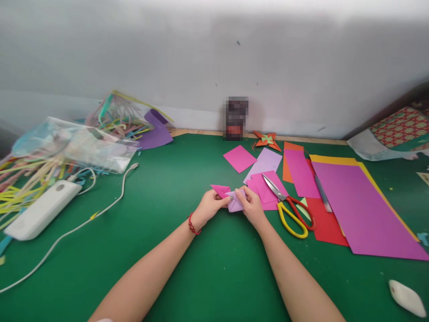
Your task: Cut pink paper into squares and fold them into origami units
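Observation:
Between my two hands are folded papers, one pink and one lavender, touching each other. My left hand is closed on the pink folded paper, its thumb reaching to the lavender one. The lavender folded paper is pinched in my right hand, thumb on top. Whether the two pieces are joined cannot be made out. Just right of my right hand lie pink paper squares and scissors with red and yellow handles. Beyond my hands are a pink square and a lavender sheet.
Purple sheets, red paper and a pen lie to the right. An orange paper star sits near the wall. Leftward are a power bank, a white cable and a plastic bag among paper strips. A white mouse-like object lies front right.

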Demonstrator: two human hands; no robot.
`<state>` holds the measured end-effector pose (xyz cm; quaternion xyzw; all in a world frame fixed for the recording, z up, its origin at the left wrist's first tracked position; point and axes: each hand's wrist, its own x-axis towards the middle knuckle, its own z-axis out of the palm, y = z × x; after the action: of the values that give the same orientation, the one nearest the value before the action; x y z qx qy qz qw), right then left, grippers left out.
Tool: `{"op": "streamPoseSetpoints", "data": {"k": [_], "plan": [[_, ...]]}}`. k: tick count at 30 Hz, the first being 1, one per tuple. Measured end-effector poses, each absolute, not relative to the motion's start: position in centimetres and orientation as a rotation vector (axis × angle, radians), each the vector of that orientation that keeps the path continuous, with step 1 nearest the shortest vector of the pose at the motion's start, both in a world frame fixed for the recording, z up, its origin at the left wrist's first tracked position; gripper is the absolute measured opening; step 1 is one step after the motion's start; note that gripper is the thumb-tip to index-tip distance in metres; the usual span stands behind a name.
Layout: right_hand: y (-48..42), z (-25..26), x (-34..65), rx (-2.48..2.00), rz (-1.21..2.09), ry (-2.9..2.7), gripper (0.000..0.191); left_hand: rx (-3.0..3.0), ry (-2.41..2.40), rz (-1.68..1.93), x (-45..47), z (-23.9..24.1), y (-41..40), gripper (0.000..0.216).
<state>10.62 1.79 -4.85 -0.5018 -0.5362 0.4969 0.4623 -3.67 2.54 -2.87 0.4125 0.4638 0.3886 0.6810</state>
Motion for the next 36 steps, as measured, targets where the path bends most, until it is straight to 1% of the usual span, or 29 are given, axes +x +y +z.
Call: {"op": "streamPoseSetpoints", "data": {"k": [9, 13, 18, 21, 25, 28, 33, 36], "plan": [[1.6, -3.9, 10.7, -1.201, 1.321, -1.308, 0.033, 0.914, 1.049, 0.888, -3.7, -2.9, 2.2, 0.035], [1.6, -3.7, 10.6, -1.207, 1.310, -1.294, 0.033, 0.937, 1.038, 0.878, -3.7, -2.9, 2.3, 0.033], [1.6, -3.7, 10.5, -1.225, 1.291, -1.279, 0.035, 0.969, 1.032, 0.859, -3.7, -2.9, 2.5, 0.039], [1.5, -3.6, 10.3, -1.234, 1.350, -1.269, 0.035, 0.956, 1.065, 0.895, -3.7, -3.0, 2.5, 0.041], [1.5, -3.6, 10.3, -1.219, 1.436, -1.259, 0.036, 0.887, 1.039, 0.902, -3.7, -3.2, 2.4, 0.055], [1.7, -3.8, 10.4, -1.196, 1.462, -1.271, 0.035, 0.875, 1.064, 0.899, -3.6, -3.2, 2.5, 0.057], [2.1, -3.8, 10.5, -1.161, 1.345, -1.381, 0.030, 0.883, 1.044, 0.940, -3.5, -3.1, 2.4, 0.056], [2.2, -3.7, 10.5, -1.165, 1.329, -1.357, 0.031, 0.862, 1.000, 0.992, -3.5, -3.2, 2.4, 0.062]]}}
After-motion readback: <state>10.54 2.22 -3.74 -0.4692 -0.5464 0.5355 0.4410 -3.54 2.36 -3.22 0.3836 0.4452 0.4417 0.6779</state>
